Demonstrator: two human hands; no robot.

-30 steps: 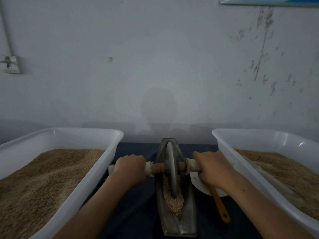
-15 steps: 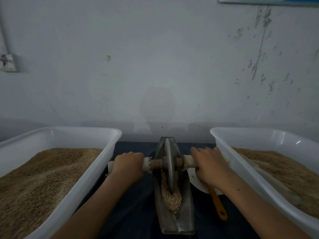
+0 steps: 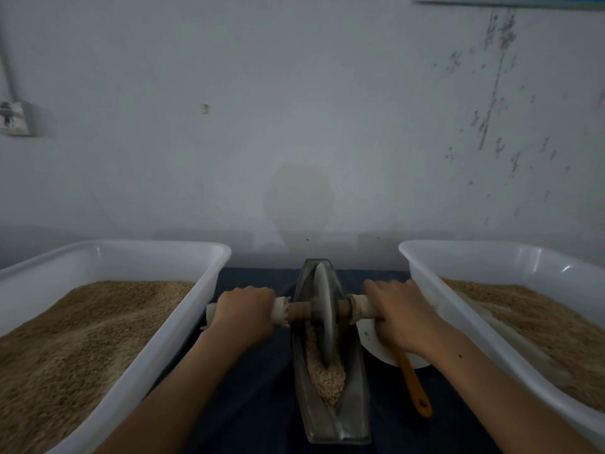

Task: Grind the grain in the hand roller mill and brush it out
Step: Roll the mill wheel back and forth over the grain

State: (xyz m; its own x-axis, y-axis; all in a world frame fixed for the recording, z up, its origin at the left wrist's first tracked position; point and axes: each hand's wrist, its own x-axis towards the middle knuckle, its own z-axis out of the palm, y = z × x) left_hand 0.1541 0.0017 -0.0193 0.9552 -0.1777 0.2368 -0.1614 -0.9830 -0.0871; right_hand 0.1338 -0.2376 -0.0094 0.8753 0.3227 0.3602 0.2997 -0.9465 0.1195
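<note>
A boat-shaped metal mill trough (image 3: 353, 407) lies lengthwise on the dark cloth between two tubs. A grey roller disc (image 3: 324, 309) stands on edge in it, on a wooden axle with cloth-wrapped handles. My left hand (image 3: 244, 314) grips the left handle and my right hand (image 3: 401, 314) grips the right one. Crushed grain (image 3: 327, 378) is heaped in the trough just in front of the disc. A brush's orange handle (image 3: 414, 385) pokes out from under my right wrist; its head is hidden.
A white tub (image 3: 183, 319) of brown grain stands on the left and another white tub (image 3: 458, 322) of grain on the right, both close to my forearms. A white dish (image 3: 376, 348) lies under my right hand. The wall rises directly behind the mill.
Both hands have pushed the roller away from me along the trough, towards the wall. More of the crushed grain now shows in front of the disc.
</note>
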